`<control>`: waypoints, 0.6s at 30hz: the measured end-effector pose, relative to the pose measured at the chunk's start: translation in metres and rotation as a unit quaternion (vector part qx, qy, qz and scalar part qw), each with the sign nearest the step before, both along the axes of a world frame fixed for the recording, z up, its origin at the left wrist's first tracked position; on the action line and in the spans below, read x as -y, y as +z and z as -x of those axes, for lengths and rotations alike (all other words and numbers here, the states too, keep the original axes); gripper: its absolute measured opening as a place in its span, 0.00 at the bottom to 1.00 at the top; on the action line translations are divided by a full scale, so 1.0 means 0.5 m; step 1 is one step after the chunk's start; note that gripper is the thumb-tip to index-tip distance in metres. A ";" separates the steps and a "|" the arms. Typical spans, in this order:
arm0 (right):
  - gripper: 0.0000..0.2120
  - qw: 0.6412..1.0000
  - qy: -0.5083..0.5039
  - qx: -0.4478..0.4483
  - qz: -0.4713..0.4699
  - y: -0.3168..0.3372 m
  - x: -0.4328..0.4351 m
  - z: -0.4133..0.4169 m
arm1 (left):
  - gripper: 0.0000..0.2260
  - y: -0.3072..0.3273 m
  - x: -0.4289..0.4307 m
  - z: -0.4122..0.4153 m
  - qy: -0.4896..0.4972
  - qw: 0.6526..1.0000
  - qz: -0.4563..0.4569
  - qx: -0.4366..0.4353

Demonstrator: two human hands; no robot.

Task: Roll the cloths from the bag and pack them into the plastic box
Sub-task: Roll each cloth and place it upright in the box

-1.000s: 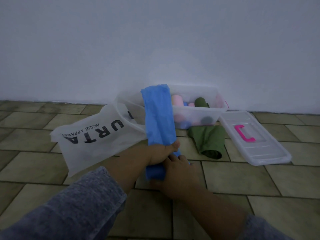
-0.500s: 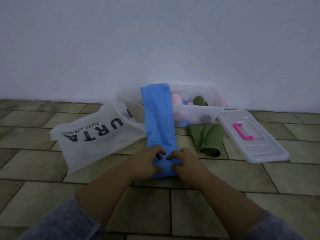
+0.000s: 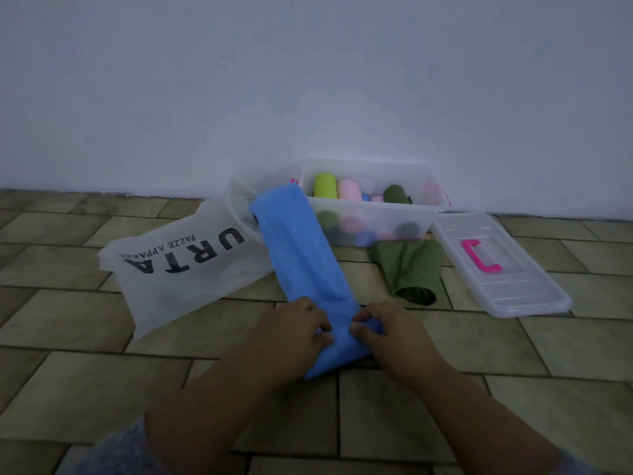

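Observation:
A long blue cloth (image 3: 301, 255) lies folded in a strip on the tiled floor, its far end resting on the bag and box. Its near end is curled into a small roll. My left hand (image 3: 294, 334) and my right hand (image 3: 394, 334) both grip that rolled near end, side by side. The clear plastic box (image 3: 435, 186) stands against the wall with several rolled cloths inside, lime, pink, blue and green. The white plastic bag (image 3: 178, 269) with black lettering lies to the left.
A dark green cloth (image 3: 411, 269) lies partly rolled on the floor in front of the box. The clear box lid (image 3: 513, 282) with a pink handle lies flat to the right. A white wall rises right behind the box.
The blue strip, which hung raised from my hands, now lies flat on the floor. Both hands have come side by side onto its near end and curled it into a roll.

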State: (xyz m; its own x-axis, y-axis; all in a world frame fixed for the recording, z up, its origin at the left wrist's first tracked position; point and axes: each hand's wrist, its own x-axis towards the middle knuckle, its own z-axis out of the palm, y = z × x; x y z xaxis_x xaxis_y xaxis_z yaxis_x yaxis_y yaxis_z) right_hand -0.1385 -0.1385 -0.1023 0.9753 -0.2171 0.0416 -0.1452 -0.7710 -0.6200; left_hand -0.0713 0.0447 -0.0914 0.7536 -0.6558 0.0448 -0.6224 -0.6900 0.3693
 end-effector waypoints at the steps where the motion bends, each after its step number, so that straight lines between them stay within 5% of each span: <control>1: 0.07 1.000 0.002 -0.002 0.000 0.000 0.001 -0.001 | 0.15 -0.001 -0.002 0.005 -0.018 0.999 0.018 0.033; 4: 0.09 1.000 0.007 -0.013 -0.002 0.002 0.001 -0.011 | 0.22 -0.008 -0.009 0.025 -0.066 0.997 0.025 0.038; 14: 0.10 1.000 0.002 -0.016 -0.006 0.004 0.027 -0.019 | 0.19 -0.004 -0.004 0.001 -0.002 0.996 -0.008 -0.086; 18: 0.11 0.999 0.004 -0.039 0.027 0.001 0.032 -0.024 | 0.20 -0.007 -0.005 -0.003 -0.011 1.000 -0.012 0.007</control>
